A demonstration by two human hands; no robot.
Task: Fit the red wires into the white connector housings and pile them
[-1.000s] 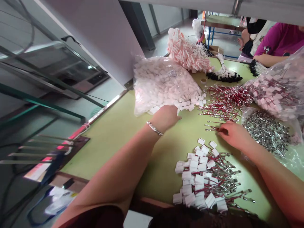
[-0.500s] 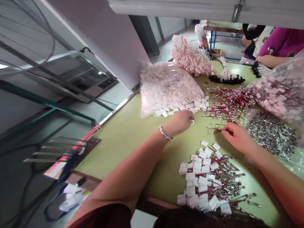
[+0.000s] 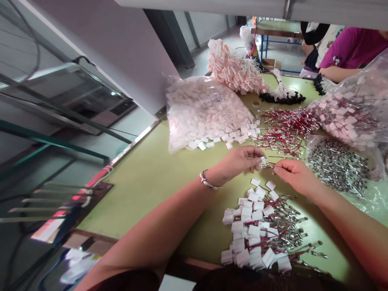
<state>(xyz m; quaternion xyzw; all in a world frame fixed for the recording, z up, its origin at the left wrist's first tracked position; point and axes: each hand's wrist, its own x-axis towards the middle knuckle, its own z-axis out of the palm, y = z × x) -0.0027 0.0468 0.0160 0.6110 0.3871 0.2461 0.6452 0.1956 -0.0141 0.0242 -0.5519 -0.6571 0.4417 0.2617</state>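
My left hand pinches a small white plastic connector housing between thumb and fingers. Close on its right, my right hand is closed on a short red wire with metal terminals; the wire's end is at or very near the housing, and I cannot tell whether it is inside. Beyond the hands lies a heap of loose red wires. Nearer to me is a pile of white housings with red wires and metal ends attached.
A clear bag of white housings lies behind my left hand. To the right are a bag of metal parts and a bag of wired housings. Bundled white cables lie at the back; a person in a purple top sits beyond.
My left hand has moved from the loose housings by the bag toward my right hand, bringing a white housing to the wire. The camera view has shifted slightly.
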